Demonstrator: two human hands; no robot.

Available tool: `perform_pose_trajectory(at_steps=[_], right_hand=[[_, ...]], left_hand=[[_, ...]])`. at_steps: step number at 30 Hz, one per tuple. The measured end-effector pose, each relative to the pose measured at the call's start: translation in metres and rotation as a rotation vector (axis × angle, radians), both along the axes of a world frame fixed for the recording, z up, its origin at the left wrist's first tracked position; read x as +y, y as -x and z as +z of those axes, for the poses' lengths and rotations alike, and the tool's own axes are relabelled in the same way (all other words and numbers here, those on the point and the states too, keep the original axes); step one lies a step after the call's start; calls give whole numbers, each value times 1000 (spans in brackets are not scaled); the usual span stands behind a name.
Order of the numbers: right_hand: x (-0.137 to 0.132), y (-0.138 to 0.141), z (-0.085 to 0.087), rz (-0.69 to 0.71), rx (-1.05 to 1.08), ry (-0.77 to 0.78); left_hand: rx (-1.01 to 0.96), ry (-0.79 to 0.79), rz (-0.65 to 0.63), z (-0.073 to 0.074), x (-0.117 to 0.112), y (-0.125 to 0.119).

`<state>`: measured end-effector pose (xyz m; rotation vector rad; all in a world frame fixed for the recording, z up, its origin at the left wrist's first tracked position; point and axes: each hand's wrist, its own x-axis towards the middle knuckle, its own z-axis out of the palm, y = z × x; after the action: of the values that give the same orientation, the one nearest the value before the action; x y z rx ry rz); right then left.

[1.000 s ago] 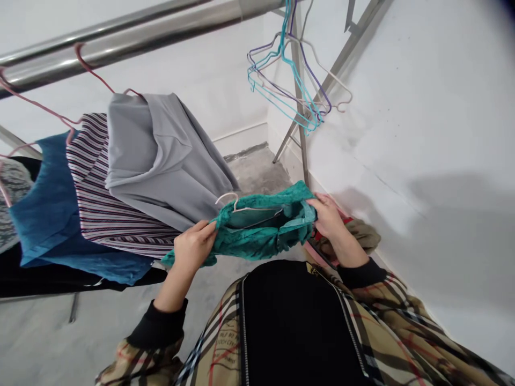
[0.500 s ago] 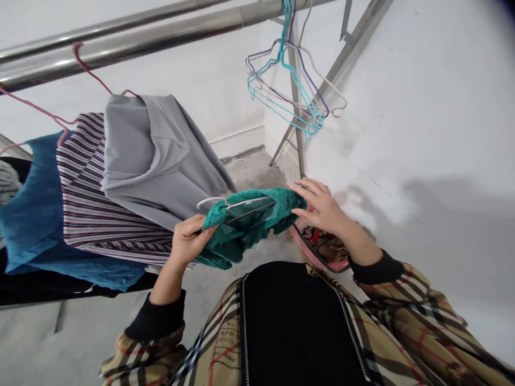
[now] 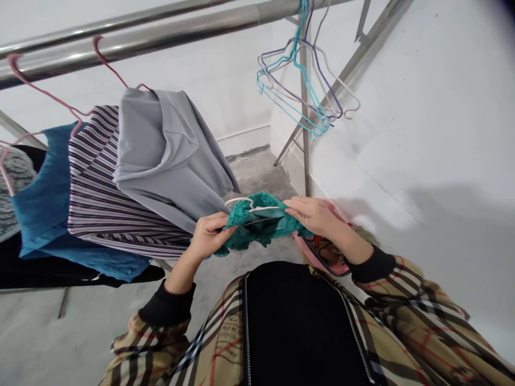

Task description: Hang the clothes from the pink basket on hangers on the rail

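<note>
Green lace garment [image 3: 257, 231] held bunched between the hands, center frame; left hand [image 3: 209, 236] and right hand [image 3: 311, 216] each closed on one edge; white hanger [image 3: 251, 202] inserted at its top.

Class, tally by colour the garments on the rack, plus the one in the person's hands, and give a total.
Grey collared shirt: 1
Purple-and-white striped top: 1
Blue top: 1
Black garment: 1
Speckled grey garment: 1
Green lace top: 1
Total: 6

Tan plaid jacket [image 3: 418, 311] (black knit cuffs [image 3: 373, 265]).
</note>
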<state>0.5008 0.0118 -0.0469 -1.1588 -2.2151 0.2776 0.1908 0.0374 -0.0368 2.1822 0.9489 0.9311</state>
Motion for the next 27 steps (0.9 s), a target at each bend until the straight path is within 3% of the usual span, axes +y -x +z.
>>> perform_pose_trajectory(at_steps=[3,6,12,14,16,19,20,21,24,25,27], right_hand=[[-1,6,0,-2,14,20],[-3,2,0,-75,47,31],[-9,-18,-7,-209,93,-13],[-10,-20,-13,-266,116,-25],[-10,-20,-19,-305,166,-34],[-11,-20,-24,-331,285,-40],[-12,-22,-23,-326,317,-36],[-14,-24,-23,-321,342,-34],[-19,-32,-20,-321,375,-44],[-20,-35,-19,-329,377,-55],[-20,-40,-19,-345,377,-74]], left_hand=[[45,1,10,-3,0,-4],[114,-96,100,-1,2,-4],[267,-460,561,-4,-3,1],[290,-528,607,-9,-14,-5],[280,-526,499,-15,-29,-17],[237,-438,173,-19,-45,-30],[213,-416,140,-19,-46,-30],[185,-409,184,-19,-44,-27],[116,-408,542,-20,-24,-8],[108,-366,588,-22,-15,0],[65,-201,536,-29,2,16]])
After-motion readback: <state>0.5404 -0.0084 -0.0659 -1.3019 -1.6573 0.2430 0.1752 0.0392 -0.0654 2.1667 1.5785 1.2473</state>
